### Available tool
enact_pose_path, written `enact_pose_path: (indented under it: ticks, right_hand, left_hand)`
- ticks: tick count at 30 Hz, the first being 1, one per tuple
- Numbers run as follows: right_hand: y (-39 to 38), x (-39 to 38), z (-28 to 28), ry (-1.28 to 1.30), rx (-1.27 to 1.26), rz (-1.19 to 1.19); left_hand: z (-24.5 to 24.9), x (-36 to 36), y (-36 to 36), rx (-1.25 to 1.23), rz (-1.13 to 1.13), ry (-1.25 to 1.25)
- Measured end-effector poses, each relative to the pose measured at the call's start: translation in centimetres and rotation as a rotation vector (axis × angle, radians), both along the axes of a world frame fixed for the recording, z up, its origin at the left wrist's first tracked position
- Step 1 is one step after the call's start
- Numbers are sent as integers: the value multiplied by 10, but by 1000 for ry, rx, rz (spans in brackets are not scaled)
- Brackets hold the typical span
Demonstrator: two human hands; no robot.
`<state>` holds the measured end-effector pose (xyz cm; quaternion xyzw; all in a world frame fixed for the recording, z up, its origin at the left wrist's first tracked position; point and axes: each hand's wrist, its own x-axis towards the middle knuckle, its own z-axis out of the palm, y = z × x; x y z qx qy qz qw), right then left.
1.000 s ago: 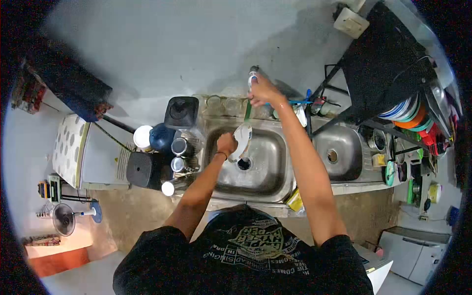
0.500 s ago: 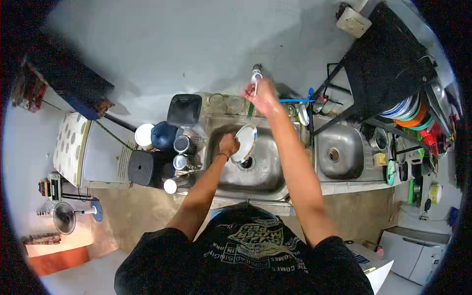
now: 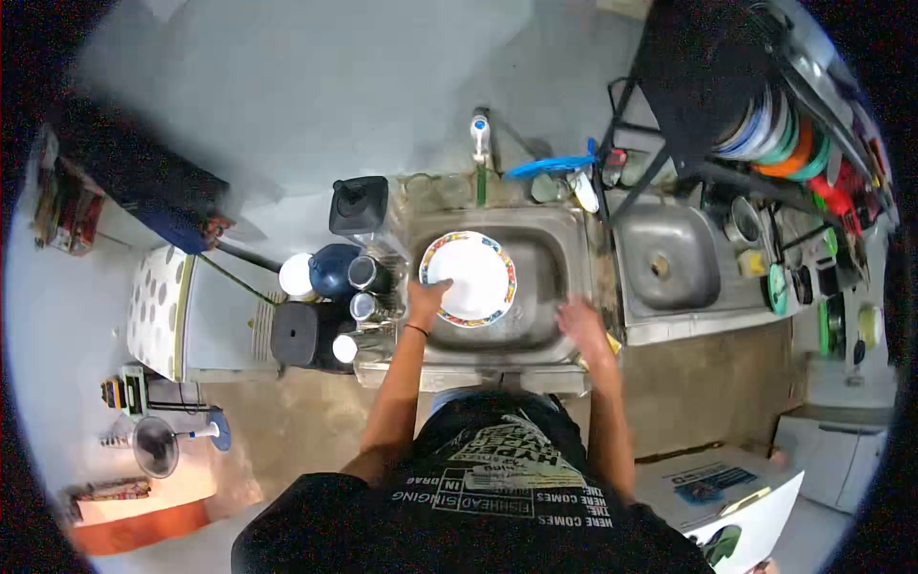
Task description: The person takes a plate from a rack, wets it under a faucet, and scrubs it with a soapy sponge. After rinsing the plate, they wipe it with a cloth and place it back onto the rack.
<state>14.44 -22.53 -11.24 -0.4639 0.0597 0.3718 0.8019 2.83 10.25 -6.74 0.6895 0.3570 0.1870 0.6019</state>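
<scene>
A white plate with a colourful patterned rim is held over the large steel sink basin, its face turned up toward me. My left hand grips its left edge, thumb lying over the rim. At the basin's right front edge is my right hand, its fingers smeared by motion. Right beside that hand, a yellow item shows partly at the sink edge. The faucet, with a green hose below it, stands behind the plate.
To the right lies a second, smaller basin, with a yellow sponge beyond it. Metal cups and a black container stand left. A dark rack with stacked plates overhangs the right side. A blue item lies behind the sink.
My right hand has left the faucet and come down to the sink's right front edge. The plate has turned from steeply tilted to face up, still in my left hand.
</scene>
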Motion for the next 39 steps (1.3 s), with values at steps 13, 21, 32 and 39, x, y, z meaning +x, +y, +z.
enact_pose_path:
  ticks: [13,21,32,39]
  right_hand:
    - [-263,-283,-134,343,-865,39]
    - [-191,-459,-118,577,-788,-369]
    - [-178,-621,-181,492,-1181,-694]
    - [-330,-503,-78,87,-1504,-1370]
  left_hand:
    - [-76,-70,4,-1023,-510,-63]
    - [-52,-73,-15,-937,-525,230]
    - [-98,-57,-2,-576,-664,297]
    - [-5,-84,-95,318,-516,265]
